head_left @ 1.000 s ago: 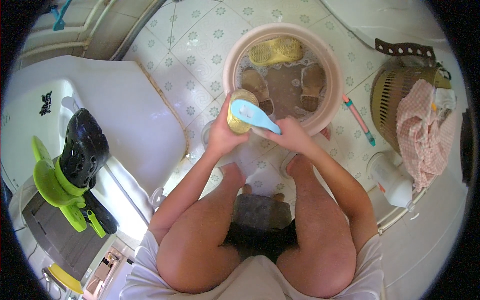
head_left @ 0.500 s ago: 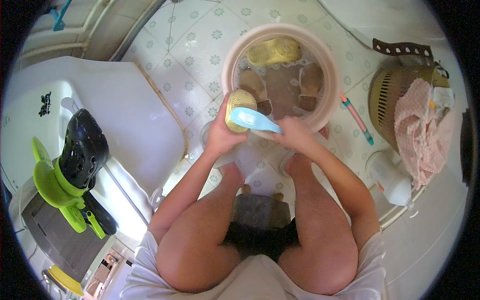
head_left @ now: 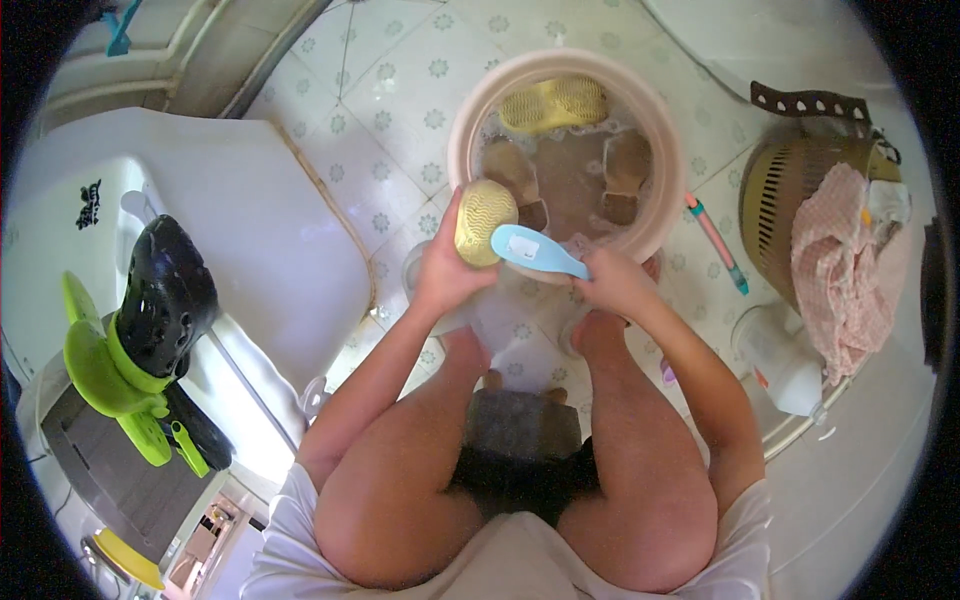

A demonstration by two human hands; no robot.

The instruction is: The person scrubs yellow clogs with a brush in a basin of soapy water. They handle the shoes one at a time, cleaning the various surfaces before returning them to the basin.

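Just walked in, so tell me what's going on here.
The person's left hand holds a yellow-soled shoe at the near rim of a pink basin. The right hand grips a light-blue brush whose head overlaps the shoe's edge in view; whether they touch is unclear. Another yellow sole shows in the basin's murky water.
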